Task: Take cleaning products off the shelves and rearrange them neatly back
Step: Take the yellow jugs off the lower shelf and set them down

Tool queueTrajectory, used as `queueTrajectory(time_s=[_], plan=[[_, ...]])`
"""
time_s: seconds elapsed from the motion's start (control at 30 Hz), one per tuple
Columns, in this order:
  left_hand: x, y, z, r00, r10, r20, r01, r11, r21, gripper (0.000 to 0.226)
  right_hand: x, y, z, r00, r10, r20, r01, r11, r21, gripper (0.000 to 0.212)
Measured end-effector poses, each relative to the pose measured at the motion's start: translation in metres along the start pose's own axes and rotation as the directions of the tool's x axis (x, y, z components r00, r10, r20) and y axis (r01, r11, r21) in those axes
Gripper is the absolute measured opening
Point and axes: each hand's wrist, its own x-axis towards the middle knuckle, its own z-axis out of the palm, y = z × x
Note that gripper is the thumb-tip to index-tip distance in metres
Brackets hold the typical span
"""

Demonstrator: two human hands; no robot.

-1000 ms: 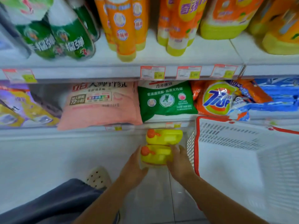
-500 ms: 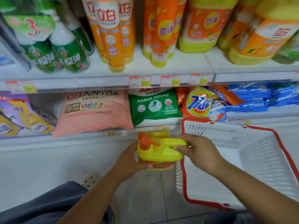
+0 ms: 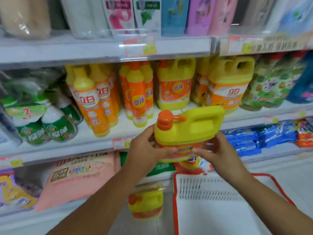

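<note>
On the left of the white middle shelf (image 3: 118, 131) we see two green and white plastic bottles (image 3: 50, 128) at the front, shiny and round. Under them, on the lower shelf, lies one big soft pink bag (image 3: 76, 177). Next come two bunches of tall, thin orange and yellow plastic bottles (image 3: 91, 102); they are too blurry for us to count.

The left hand (image 3: 145, 150) is curled round the left side of one yellow plastic jug with an orange cap (image 3: 188, 128), with the thumb on its orange label. The jug is up in the air, upright, in front of the middle shelf. Low down, on the floor just left of the basket, stands one more yellow jug like it (image 3: 145, 202). At the front of the shelf behind stand two big yellow jugs with handles (image 3: 174, 85).

The right hand (image 3: 218, 153) holds the jug's right side, fingers bent over the label. Below it sits one white plastic basket with a red rim (image 3: 175, 200) and slots in its wall. On the right lie blue soft packs (image 3: 245, 141).
</note>
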Motion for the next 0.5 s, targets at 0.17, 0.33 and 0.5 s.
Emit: queueTrajectory(time_s=[0.17, 0.33, 0.5], plan=[[0.073, 0.025, 0.015, 0.985, 0.163, -0.054, -0.161, 0.986, 0.042, 0.067, 0.082, -0.013, -0.022, 0.989, -0.137, -0.05, 0.138, 0.99, 0.006, 0.053], [0.134, 0.009, 0.019, 0.978, 0.199, -0.063, -0.193, 0.977, 0.094, 0.077, 0.135, -0.005, -0.018, 0.98, -0.188, -0.057, 0.186, 0.982, -0.039, 0.057], [0.165, -0.014, 0.032, 0.978, 0.191, -0.084, -0.187, 0.981, 0.061, 0.072, 0.161, 0.018, -0.011, 0.985, -0.14, -0.097, 0.139, 0.99, -0.024, 0.053]])
